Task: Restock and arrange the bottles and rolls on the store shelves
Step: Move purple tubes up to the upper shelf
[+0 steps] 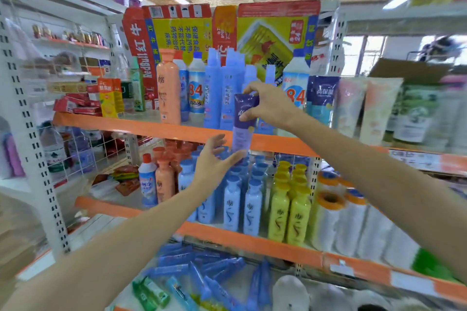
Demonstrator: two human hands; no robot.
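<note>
The fingers (249, 91) of the right hand (267, 106) are curled over the dark top end of a purple tube (243, 121), thumb below, pinching it so it hangs cap-down in front of the orange edge of the upper shelf (141, 126). The left hand (214, 161) is spread beneath it, fingers apart and straight, the fingertips touching or just short of the tube's pale lower end; motion blur makes it hard to say which.

Taking that shelf edge as the landmark: the tube crosses it, its top above the edge and its bottom below. Just behind and above the edge stand tall blue bottles (222, 88), with white "84" bottles (295, 83) beside them and an orange bottle (168, 88) at the left end. Below the edge are rows of pale blue bottles (231, 199) and yellow bottles (290, 212).

To place it well, I judge the left hand should steady the loose lower end while the right lifts the tube clear of the edge, then sets it into a gap without knocking the crowded blue bottles.
</note>
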